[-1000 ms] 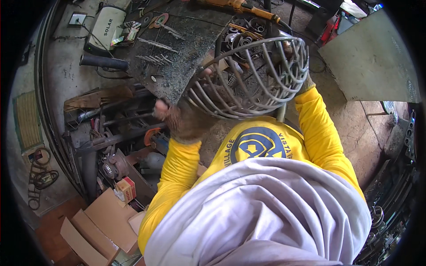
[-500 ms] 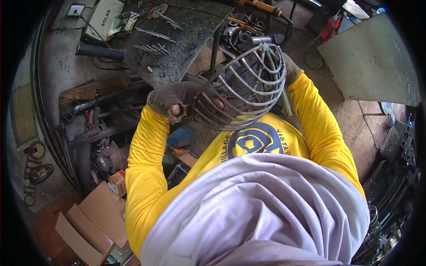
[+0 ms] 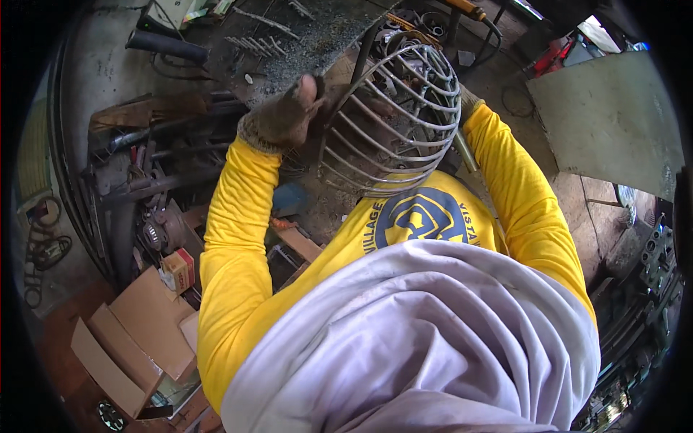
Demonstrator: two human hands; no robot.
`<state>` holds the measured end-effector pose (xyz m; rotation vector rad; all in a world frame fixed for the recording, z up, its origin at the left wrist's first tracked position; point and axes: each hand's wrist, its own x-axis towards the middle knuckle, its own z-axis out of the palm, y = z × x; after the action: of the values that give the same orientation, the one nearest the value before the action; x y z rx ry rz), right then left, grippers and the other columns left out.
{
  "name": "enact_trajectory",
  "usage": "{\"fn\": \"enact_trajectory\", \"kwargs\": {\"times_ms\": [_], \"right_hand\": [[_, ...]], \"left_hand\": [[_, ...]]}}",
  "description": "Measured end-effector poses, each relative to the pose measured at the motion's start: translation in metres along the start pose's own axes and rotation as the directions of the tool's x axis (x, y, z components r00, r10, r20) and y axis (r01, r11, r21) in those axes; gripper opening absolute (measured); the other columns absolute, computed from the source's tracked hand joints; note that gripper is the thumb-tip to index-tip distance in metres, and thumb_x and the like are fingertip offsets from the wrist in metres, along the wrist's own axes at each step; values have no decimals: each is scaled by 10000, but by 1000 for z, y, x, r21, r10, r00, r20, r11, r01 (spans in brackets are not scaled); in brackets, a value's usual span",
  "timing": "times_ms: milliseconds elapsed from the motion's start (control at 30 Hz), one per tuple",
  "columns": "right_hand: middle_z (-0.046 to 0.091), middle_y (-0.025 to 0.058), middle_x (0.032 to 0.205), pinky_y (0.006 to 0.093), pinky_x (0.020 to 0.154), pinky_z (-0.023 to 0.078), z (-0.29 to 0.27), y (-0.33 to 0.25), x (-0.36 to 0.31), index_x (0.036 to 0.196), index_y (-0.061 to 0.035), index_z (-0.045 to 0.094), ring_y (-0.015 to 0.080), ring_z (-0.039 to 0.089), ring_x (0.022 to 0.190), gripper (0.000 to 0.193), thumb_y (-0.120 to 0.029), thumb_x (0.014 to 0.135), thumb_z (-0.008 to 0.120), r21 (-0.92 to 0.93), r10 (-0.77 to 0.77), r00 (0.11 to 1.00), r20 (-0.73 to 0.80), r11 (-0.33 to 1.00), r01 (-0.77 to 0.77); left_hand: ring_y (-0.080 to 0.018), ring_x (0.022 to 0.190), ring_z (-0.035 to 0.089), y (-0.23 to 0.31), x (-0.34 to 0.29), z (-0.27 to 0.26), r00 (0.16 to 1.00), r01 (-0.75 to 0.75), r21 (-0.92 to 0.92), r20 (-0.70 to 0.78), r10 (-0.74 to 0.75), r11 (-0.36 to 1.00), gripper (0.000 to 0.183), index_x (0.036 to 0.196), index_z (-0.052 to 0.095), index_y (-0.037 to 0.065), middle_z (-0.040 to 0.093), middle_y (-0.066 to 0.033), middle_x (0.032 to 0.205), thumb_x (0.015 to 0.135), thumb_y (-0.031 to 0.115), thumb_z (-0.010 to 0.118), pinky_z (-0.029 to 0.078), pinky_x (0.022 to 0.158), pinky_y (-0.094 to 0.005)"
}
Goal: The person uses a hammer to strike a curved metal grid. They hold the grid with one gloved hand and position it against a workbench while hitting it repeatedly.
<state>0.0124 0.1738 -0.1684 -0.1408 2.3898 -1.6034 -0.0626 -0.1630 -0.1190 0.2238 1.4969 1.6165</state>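
A rounded basket-like cage of bent metal rods [image 3: 404, 137] is held up before my chest, its curved bars facing me. My right hand [image 3: 470, 105], in a brown glove, grips it at its far right side; most of the fingers are hidden behind the bars. A metal tube [image 3: 465, 150] shows just below that hand. At the cage's left edge is my left hand [image 3: 280, 119], in a worn brown glove with bare fingertips. Its thumb points up and stands apart. The other fingers stretch rightward behind the bars, partly hidden and blurred.
A grit-covered worktable [image 3: 310, 58] with metal rods stands ahead. Scrap metal [image 3: 159, 173] piles up at left, near an open cardboard box [image 3: 137, 339]. A large flat metal sheet [image 3: 606, 115] leans at right. A grinder-like orange-handled tool [image 3: 465, 9] lies at the top.
My left hand has turned, bringing its thumb from low to pointing up. The cage has tilted slightly and shifted a little up and left. My right hand stays at its right side.
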Motion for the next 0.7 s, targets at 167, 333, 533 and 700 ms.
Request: {"fn": "enact_trajectory", "kwargs": {"times_ms": [167, 333, 533, 700], "right_hand": [[651, 184, 1023, 380, 847, 457, 3, 8, 6, 1154, -36, 592, 293, 626, 986, 542, -490, 921, 409, -32, 53, 998, 43, 998, -52], [653, 190, 1010, 389, 844, 455, -4, 19, 20, 1151, -35, 593, 298, 627, 984, 575, -525, 924, 394, -84, 152, 988, 11, 985, -150], [664, 176, 910, 385, 785, 464, -48, 15, 1, 1099, -27, 614, 305, 647, 881, 622, -578, 905, 401, 100, 490, 731, -475, 855, -509], [645, 81, 810, 296, 667, 465, -40, -19, -67, 1041, -30, 619, 171, 612, 742, 428, -425, 920, 507, 214, 382, 706, -596, 924, -318]], "left_hand": [[-221, 1094, 546, 78, 9, 87, 723, -625, 762, 483, 493, 170, 446, 1252, 555, 21, 573, -97, 1204, 943, 341, 543, 420, 963, -373], [-202, 1023, 598, 71, 14, 83, 977, -147, 416, 200, 68, 897, 382, 1262, 565, 89, 635, -52, 1114, 921, 259, 588, 439, 953, -328], [-190, 924, 613, 72, -8, 100, 724, -475, 875, 327, 607, 95, 260, 1133, 603, 82, 635, -83, 1097, 884, 159, 601, 472, 855, -314], [-210, 1078, 563, 68, -7, 127, 676, -685, 248, -137, 724, 685, 293, 1214, 515, 11, 556, -137, 1212, 924, 39, 485, 433, 983, -345]]}}
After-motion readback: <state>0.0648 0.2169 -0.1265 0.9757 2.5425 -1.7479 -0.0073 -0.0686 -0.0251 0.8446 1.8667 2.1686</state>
